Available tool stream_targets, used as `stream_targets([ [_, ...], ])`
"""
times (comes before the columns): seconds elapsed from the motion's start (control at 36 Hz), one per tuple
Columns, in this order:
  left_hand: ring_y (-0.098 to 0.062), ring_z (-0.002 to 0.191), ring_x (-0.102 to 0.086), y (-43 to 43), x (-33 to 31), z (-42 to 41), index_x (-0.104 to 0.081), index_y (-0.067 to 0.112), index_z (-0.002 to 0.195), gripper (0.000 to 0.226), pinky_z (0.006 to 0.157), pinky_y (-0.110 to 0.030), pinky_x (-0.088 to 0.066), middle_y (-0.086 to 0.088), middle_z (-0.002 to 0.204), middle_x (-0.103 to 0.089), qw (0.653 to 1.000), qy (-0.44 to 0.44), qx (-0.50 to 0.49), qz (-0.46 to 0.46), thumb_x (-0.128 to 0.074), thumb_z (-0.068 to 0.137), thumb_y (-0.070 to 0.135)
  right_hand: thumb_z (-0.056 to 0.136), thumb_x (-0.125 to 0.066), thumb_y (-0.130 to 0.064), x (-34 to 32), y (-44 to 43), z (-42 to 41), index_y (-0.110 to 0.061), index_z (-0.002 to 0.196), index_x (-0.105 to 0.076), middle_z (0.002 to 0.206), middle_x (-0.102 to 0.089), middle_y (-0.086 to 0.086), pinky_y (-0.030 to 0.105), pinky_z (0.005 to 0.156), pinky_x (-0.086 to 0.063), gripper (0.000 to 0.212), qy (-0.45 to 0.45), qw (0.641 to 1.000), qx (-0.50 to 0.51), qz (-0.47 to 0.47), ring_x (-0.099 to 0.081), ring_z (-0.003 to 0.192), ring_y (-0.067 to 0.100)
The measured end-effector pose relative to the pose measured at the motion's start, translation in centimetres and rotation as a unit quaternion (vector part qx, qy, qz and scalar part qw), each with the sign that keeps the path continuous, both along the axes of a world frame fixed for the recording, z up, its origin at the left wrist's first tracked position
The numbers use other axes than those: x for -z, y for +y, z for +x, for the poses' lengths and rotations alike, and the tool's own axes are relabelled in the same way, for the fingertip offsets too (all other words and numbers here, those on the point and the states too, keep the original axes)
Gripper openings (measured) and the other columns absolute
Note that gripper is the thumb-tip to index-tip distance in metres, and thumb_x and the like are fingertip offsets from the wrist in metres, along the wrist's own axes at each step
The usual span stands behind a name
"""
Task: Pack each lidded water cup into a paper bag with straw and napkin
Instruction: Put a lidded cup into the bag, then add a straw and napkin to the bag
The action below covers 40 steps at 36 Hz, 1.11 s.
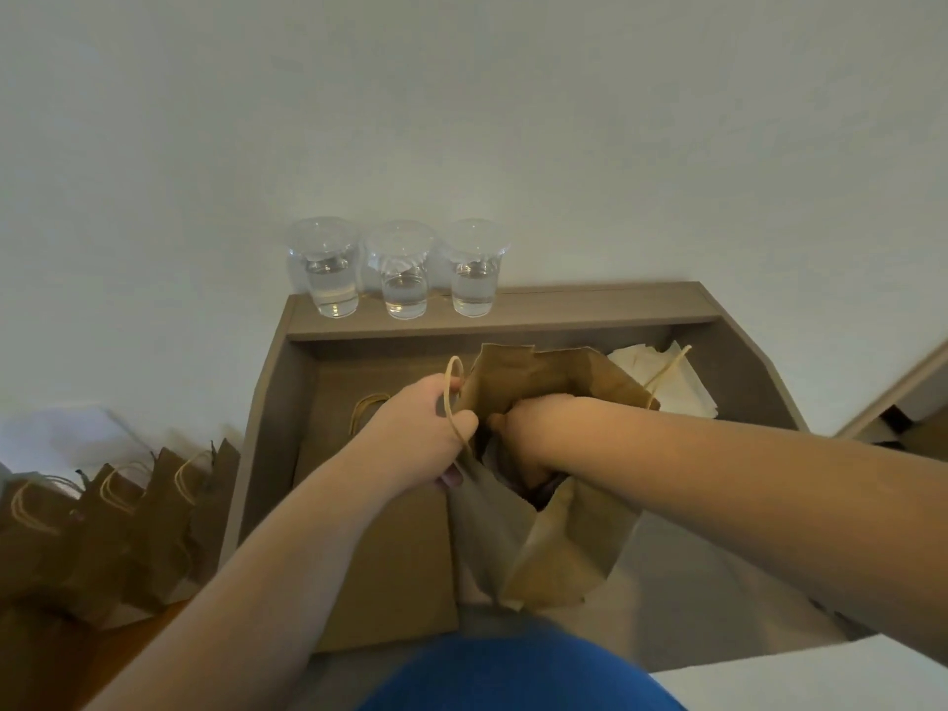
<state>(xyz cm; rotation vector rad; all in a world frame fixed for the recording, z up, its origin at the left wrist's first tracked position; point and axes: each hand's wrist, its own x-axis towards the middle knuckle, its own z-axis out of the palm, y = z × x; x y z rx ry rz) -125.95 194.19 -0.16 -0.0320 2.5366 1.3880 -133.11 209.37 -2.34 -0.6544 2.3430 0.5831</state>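
Observation:
A brown paper bag (538, 536) stands open in the middle of the grey desk (744, 382). My left hand (426, 428) grips the bag's near-left rim and its cord handle. My right hand (523, 433) reaches down into the bag's mouth; its fingers are hidden inside, and whatever they hold cannot be seen. Three clear lidded cups of water (402, 272) stand in a row on the raised back ledge. White napkins (667, 382) lie behind the bag to the right. No straw is visible.
A flat stack of brown bags (390, 546) lies on the desk left of the open bag. Several brown bags with handles (118, 520) stand in a row on the floor at the left. The white wall is close behind.

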Motion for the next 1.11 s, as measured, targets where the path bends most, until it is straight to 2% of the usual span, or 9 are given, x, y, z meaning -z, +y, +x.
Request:
stream_targets([
  [0.14, -0.011, 0.052, -0.071, 0.0, 0.0, -0.1, -0.049, 0.036, 0.128, 0.029, 0.05, -0.02, -0.055, -0.005, 0.075, -0.072, 0.999, 0.006, -0.022, 0.038, -0.057, 0.104, 0.022, 0.097, -0.07, -0.049, -6.4, 1.6, 1.4, -0.03, 0.148, -0.054, 0.114, -0.065, -0.003, 0.037, 0.085, -0.051, 0.057, -0.006, 0.99, 0.028, -0.136, -0.064, 0.101, 0.021],
  [0.22, -0.011, 0.054, -0.072, -0.1, 0.1, -0.1, -0.052, 0.034, 0.13, 0.03, 0.05, -0.019, -0.055, -0.002, 0.073, -0.072, 0.999, 0.021, -0.033, 0.034, -0.06, 0.102, 0.025, 0.102, -0.057, -0.061, -12.2, 4.1, 1.7, -0.032, 0.132, -0.066, 0.116, -0.072, -0.011, 0.032, 0.088, -0.052, 0.042, 0.008, 0.968, -0.001, -0.251, -0.068, 0.105, 0.013],
  [0.31, -0.013, 0.056, -0.074, 0.1, 0.1, -0.2, -0.051, 0.034, 0.135, 0.038, 0.049, -0.021, -0.056, -0.006, 0.082, -0.074, 0.998, 0.037, -0.043, 0.012, -0.059, 0.099, 0.026, 0.108, -0.054, -0.044, -17.2, 8.2, 2.3, -0.03, 0.111, -0.075, 0.09, -0.078, -0.006, 0.026, 0.079, -0.064, 0.025, -0.007, 0.868, 0.075, -0.49, -0.076, 0.084, 0.008],
  [0.36, -0.014, 0.054, -0.073, 0.4, 0.1, -0.2, -0.052, 0.035, 0.136, 0.041, 0.048, -0.022, -0.056, -0.007, 0.082, -0.073, 0.997, 0.05, -0.049, 0.013, -0.059, 0.097, 0.025, 0.108, -0.056, -0.031, -18.3, 11.8, 2.5, -0.024, 0.102, -0.078, 0.075, -0.07, 0.003, 0.023, 0.065, -0.06, 0.024, 0.05, 0.747, 0.142, -0.648, -0.069, 0.067, 0.015],
  [0.42, -0.013, 0.054, -0.073, 0.7, 0.0, -0.2, -0.051, 0.036, 0.136, 0.042, 0.048, -0.019, -0.055, -0.002, 0.075, -0.073, 0.997, 0.066, -0.045, 0.014, -0.06, 0.097, 0.023, 0.104, -0.056, -0.028, -16.4, 15.2, 1.7, -0.02, 0.095, -0.077, 0.064, -0.06, 0.004, 0.024, 0.056, -0.053, 0.024, 0.134, 0.679, 0.224, -0.686, -0.058, 0.057, 0.016],
  [0.5, -0.011, 0.055, -0.072, 1.3, 0.0, 0.0, -0.049, 0.038, 0.137, 0.044, 0.048, -0.016, -0.053, 0.001, 0.065, -0.072, 0.995, 0.085, -0.041, 0.022, -0.063, 0.098, 0.021, 0.103, -0.057, -0.029, -8.2, 19.0, -0.8, -0.02, 0.094, -0.076, 0.062, -0.067, 0.0, 0.033, 0.062, -0.056, 0.023, 0.224, 0.768, 0.351, -0.487, -0.064, 0.055, 0.015],
  [0.58, -0.009, 0.061, -0.073, 1.6, 0.1, 0.1, -0.05, 0.038, 0.138, 0.046, 0.048, -0.015, -0.054, 0.002, 0.074, -0.071, 0.993, 0.109, -0.045, 0.015, -0.066, 0.098, 0.023, 0.1, -0.063, -0.032, 1.4, 21.6, -0.8, -0.02, 0.107, -0.073, 0.097, -0.074, 0.002, 0.045, 0.089, -0.063, 0.017, 0.179, 0.844, 0.406, -0.3, -0.072, 0.089, 0.021],
  [0.86, -0.011, 0.064, -0.074, 1.6, 0.4, 0.0, -0.047, 0.046, 0.137, 0.047, 0.052, -0.018, -0.057, 0.011, 0.074, -0.073, 0.993, 0.117, -0.026, 0.02, -0.067, 0.097, 0.029, 0.1, -0.058, -0.027, 12.1, 24.6, -0.4, -0.02, 0.123, -0.058, 0.1, -0.065, 0.003, 0.047, 0.087, -0.062, 0.025, 0.173, 0.851, 0.466, -0.167, -0.067, 0.088, 0.023],
  [1.11, -0.013, 0.068, -0.075, 1.6, 0.6, -0.4, -0.046, 0.04, 0.144, 0.052, 0.055, -0.021, -0.059, 0.012, 0.072, -0.071, 0.993, 0.12, -0.015, 0.014, -0.067, 0.098, 0.028, 0.097, -0.062, -0.024, 11.7, 25.0, -1.1, -0.016, 0.101, -0.068, 0.096, -0.068, 0.005, 0.044, 0.087, -0.063, 0.01, 0.149, 0.867, 0.452, -0.149, -0.068, 0.086, 0.025],
])
